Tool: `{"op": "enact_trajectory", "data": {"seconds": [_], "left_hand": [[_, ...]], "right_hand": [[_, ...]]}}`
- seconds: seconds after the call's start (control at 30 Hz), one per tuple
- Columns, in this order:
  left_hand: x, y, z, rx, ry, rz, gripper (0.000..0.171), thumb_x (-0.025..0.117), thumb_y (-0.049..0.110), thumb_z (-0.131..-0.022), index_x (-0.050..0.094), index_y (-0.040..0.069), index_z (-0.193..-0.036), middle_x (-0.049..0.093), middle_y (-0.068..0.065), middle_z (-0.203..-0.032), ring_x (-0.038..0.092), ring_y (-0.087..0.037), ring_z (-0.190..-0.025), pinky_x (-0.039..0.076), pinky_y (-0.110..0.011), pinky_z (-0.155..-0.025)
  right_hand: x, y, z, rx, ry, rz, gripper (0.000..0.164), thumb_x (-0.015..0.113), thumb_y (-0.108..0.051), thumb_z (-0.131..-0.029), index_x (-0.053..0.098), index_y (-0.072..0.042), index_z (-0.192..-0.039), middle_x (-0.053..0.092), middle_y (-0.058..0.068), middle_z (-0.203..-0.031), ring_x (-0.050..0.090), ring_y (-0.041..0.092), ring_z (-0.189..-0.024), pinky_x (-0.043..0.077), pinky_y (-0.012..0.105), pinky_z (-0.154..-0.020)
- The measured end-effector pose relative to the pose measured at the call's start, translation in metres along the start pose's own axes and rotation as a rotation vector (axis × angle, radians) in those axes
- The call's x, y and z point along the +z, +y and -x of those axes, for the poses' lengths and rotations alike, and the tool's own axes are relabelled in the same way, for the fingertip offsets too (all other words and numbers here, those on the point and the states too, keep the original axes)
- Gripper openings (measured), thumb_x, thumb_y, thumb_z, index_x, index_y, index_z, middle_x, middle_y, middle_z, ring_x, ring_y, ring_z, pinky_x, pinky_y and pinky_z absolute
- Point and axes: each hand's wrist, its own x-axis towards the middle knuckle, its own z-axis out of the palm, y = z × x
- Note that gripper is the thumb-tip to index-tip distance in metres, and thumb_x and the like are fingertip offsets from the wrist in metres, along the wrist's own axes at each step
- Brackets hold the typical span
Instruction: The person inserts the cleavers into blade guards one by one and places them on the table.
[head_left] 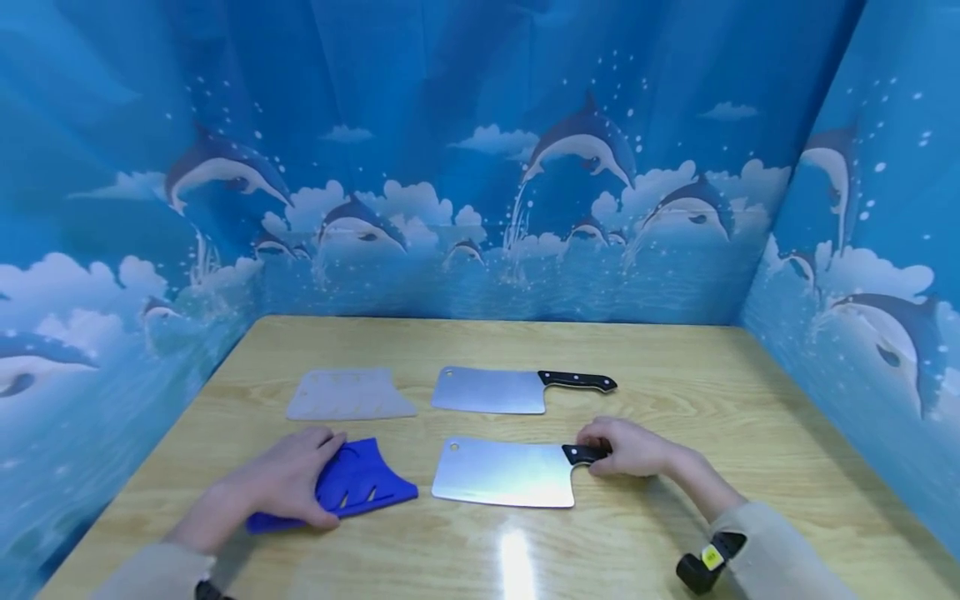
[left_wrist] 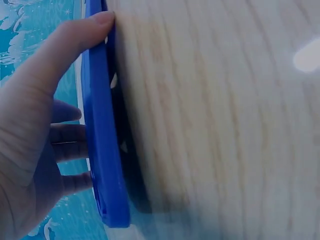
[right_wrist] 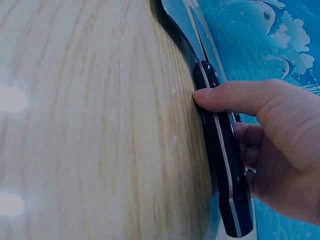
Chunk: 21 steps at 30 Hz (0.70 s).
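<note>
Backdrop: blue dolphin-print curtain [head_left: 480, 100], behind and to both sides of your wood-grain table [head_left: 675, 358].
Left fingers: your left hand [head_left: 296, 475] pinches the blue slotted cover [head_left: 363, 479], thumb at the near edge, fingers at the far edge, gaps between them in the left wrist view.
Right fingers: your right hand [head_left: 630, 446] pinches the black handle [right_wrist: 227, 165] of the near cleaver [head_left: 502, 472], thumb on the near side, fingers opposite, grip close to the blade.
Blue cover spot: left of the near cleaver, pointed corner toward the blade, apart from it. Shadow along its near edge; can't tell if it's fully flat.
Near cleaver spot: middle of your table, blade to the left, hole at the far left corner.
Far cleaver [head_left: 491, 390]: beyond the near one and apart from it, same heading, riveted black handle to the right.
Pale cover [head_left: 348, 394]: slotted, just beyond your left hand, left of the far cleaver.
Right wrist: black device [head_left: 697, 575] with a yellow label, by your light sleeve [head_left: 780, 554].
Glare: bright streak [head_left: 516, 562] on your side of the near blade.
</note>
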Motion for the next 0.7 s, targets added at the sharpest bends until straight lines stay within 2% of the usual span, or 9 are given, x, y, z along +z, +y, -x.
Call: {"op": "enact_trajectory", "data": {"seconds": [0.1,0.23,0.37,0.57,0.7], "left_hand": [[0.001,0.003,0.003,-0.016,0.003,0.012,0.111,0.073,0.064,-0.052,0.045,-0.013,-0.127,0.05,-0.02,-0.114,0.048,-0.035,-0.106,0.042,-0.052,-0.085],[0.003,0.005,0.006,-0.026,0.05,0.002,0.11,0.073,0.065,-0.051,0.047,-0.011,-0.126,0.049,-0.019,-0.117,0.046,-0.035,-0.109,0.041,-0.056,-0.085],[0.005,0.007,0.006,-0.02,0.135,-0.03,0.106,0.074,0.063,-0.049,0.05,-0.01,-0.122,0.05,-0.018,-0.115,0.047,-0.034,-0.108,0.041,-0.055,-0.084],[0.005,0.009,-0.002,0.047,0.284,-0.079,0.105,0.076,0.059,-0.045,0.05,-0.01,-0.12,0.051,-0.018,-0.114,0.048,-0.035,-0.104,0.042,-0.052,-0.084],[-0.003,0.016,-0.012,0.06,0.272,-0.116,0.107,0.076,0.059,-0.046,0.049,-0.01,-0.122,0.053,-0.019,-0.116,0.048,-0.035,-0.106,0.041,-0.052,-0.085]], "right_hand": [[0.002,-0.001,-0.001,0.009,0.001,0.005,0.029,0.071,-0.017,-0.077,0.063,-0.012,-0.105,0.052,-0.006,-0.093,0.05,0.014,-0.085,0.044,0.035,-0.075],[0.003,-0.002,-0.001,0.015,0.008,0.006,0.028,0.07,-0.015,-0.076,0.063,-0.011,-0.103,0.052,-0.005,-0.092,0.05,0.014,-0.084,0.044,0.035,-0.074],[0.003,-0.003,-0.001,0.021,0.02,0.02,0.027,0.069,-0.013,-0.075,0.062,-0.012,-0.101,0.053,-0.005,-0.093,0.05,0.014,-0.085,0.045,0.036,-0.075],[0.002,-0.006,0.001,0.039,0.047,0.004,0.03,0.064,-0.004,-0.071,0.059,-0.011,-0.1,0.055,-0.004,-0.094,0.05,0.016,-0.084,0.045,0.037,-0.074],[0.0,-0.008,0.004,0.064,0.087,-0.008,0.034,0.062,-0.002,-0.072,0.059,-0.012,-0.104,0.058,-0.001,-0.094,0.052,0.016,-0.082,0.045,0.037,-0.071]]}}
